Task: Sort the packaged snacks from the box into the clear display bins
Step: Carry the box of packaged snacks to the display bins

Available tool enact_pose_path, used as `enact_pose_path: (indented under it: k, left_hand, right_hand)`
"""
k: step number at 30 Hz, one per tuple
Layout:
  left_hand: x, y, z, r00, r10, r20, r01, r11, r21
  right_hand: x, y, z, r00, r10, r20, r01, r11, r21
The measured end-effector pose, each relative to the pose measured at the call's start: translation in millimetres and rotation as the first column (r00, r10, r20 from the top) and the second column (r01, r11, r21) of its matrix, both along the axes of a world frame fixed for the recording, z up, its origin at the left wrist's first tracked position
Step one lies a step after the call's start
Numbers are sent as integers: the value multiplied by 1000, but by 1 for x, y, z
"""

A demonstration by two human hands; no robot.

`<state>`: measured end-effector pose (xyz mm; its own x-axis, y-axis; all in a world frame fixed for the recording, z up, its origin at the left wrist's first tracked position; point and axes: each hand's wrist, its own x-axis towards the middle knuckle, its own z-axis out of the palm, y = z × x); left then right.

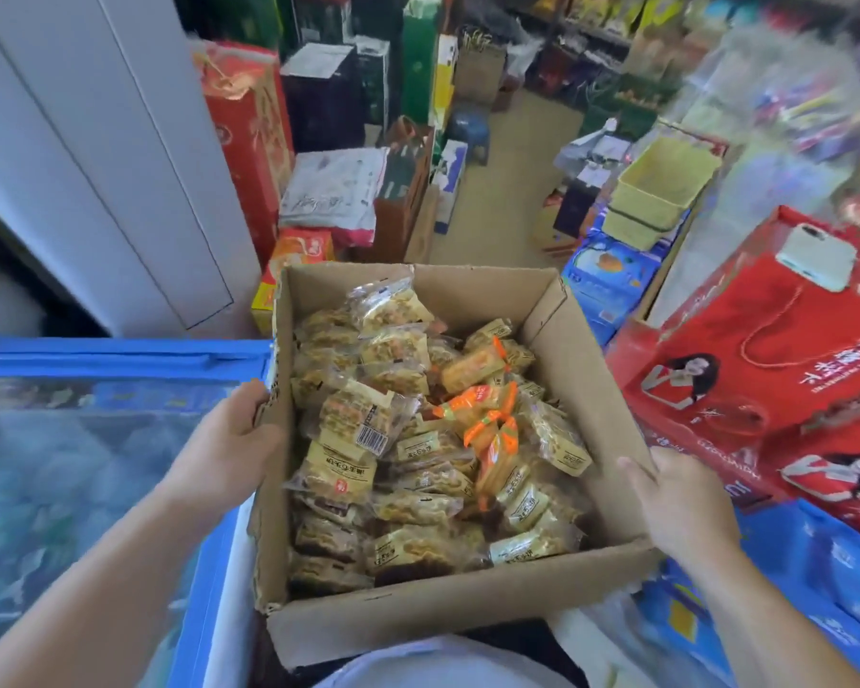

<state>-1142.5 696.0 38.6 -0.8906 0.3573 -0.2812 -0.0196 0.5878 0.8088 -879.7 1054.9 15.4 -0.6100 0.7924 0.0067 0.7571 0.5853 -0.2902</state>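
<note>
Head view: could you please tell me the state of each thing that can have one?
Box: open, held at both side walls.
Snacks: sealed, piled in the box.
Left hand: grips the left wall.
Right hand: grips the right wall.
Phone: face down on a red carton.
Freezer: lid shut.

Shelf goods (790, 91) blurred; freezer (120, 352) cut off left; lower snacks (418, 464) buried in box (418, 618).
</note>
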Motion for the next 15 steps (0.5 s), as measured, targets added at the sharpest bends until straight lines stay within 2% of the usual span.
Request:
enact_pose_path:
  k: [8, 15]
  left_hand:
    - [-157, 141, -5, 1000, -16, 25, 15, 997, 71]
    - [-277, 265, 26, 1000, 6, 7, -6, 999, 35]
  right_hand:
    - [-159, 131, -16, 1000, 5, -1, -5, 999, -40]
    - [-292, 267, 0, 998, 69, -13, -69, 997, -37]
